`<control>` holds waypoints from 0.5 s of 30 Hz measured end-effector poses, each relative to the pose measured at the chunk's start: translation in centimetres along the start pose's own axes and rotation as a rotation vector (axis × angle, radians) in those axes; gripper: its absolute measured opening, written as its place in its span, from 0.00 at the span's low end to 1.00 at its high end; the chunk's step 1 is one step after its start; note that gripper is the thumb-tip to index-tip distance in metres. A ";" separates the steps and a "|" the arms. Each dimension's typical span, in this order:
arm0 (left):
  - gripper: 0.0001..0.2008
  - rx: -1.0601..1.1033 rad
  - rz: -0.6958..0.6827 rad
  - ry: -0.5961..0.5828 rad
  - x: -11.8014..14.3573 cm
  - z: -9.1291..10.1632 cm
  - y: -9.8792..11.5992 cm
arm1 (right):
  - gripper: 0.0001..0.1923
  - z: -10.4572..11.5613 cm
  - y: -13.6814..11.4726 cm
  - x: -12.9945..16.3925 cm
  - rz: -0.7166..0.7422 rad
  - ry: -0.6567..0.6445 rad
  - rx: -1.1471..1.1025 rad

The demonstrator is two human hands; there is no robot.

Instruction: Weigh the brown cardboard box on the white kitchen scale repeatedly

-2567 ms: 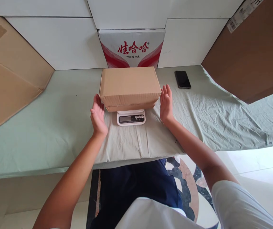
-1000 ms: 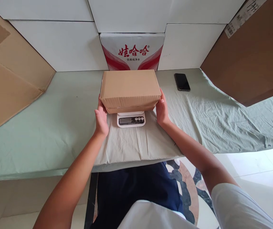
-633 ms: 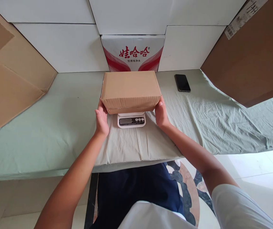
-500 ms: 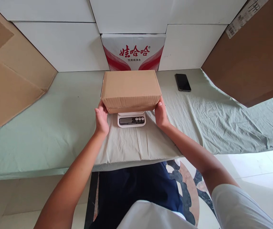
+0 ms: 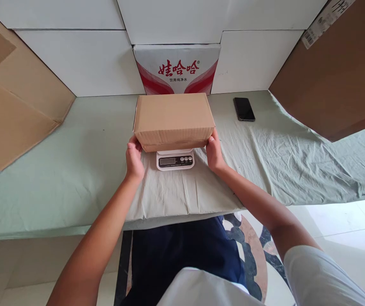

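Note:
A closed brown cardboard box (image 5: 174,112) sits on, or just over, a small white kitchen scale (image 5: 175,161); the box hides the scale's platform, so I cannot tell whether it bears the weight. My left hand (image 5: 134,159) grips the box's lower left front corner, its fingertips partly out of sight behind the side. At the opposite corner, my right hand (image 5: 214,152) holds the box, thumb on the front edge and the other fingers hidden. The scale's dark display and several round buttons show below the box's front edge.
A black phone (image 5: 244,109) lies on the pale green cloth (image 5: 106,182) to the right. Behind stands a white and red printed carton (image 5: 178,70) against white panels (image 5: 74,59). Large cardboard sheets rise at the left (image 5: 19,93) and right (image 5: 335,80).
The view has shifted very slightly. Both hands stay at the box's lower corners, and the box keeps its place over the scale.

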State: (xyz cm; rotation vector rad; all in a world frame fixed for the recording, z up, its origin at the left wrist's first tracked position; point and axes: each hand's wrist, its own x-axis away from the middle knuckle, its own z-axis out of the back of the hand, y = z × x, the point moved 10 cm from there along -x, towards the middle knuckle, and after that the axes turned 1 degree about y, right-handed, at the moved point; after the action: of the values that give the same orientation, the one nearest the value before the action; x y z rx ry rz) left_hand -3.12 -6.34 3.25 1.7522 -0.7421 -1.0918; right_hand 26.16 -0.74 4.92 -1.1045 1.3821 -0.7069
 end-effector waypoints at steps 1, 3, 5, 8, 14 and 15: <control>0.39 -0.011 -0.012 0.008 0.0 0.1 0.2 | 0.33 0.0 0.0 0.0 -0.004 0.003 0.015; 0.35 -0.046 -0.040 0.036 0.0 0.6 0.6 | 0.34 0.1 0.1 0.0 -0.013 0.006 0.045; 0.31 -0.085 -0.065 0.080 -0.1 1.3 0.9 | 0.34 0.1 0.1 0.0 -0.015 0.004 0.054; 0.28 -0.140 -0.073 0.147 -0.3 2.3 0.9 | 0.33 0.0 -0.1 0.1 -0.008 0.001 0.054; 0.29 -0.192 -0.047 0.153 -0.5 2.6 0.1 | 0.33 0.2 0.1 0.0 -0.007 0.005 0.077; 0.29 -0.179 -0.049 0.133 -0.5 2.4 0.2 | 0.32 0.2 0.1 0.0 -0.006 0.007 0.063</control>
State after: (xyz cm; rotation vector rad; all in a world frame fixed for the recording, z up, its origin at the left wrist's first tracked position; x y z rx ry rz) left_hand -5.48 -6.93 3.10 1.6793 -0.5065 -1.0299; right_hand 26.34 -0.67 4.81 -1.0581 1.3539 -0.7548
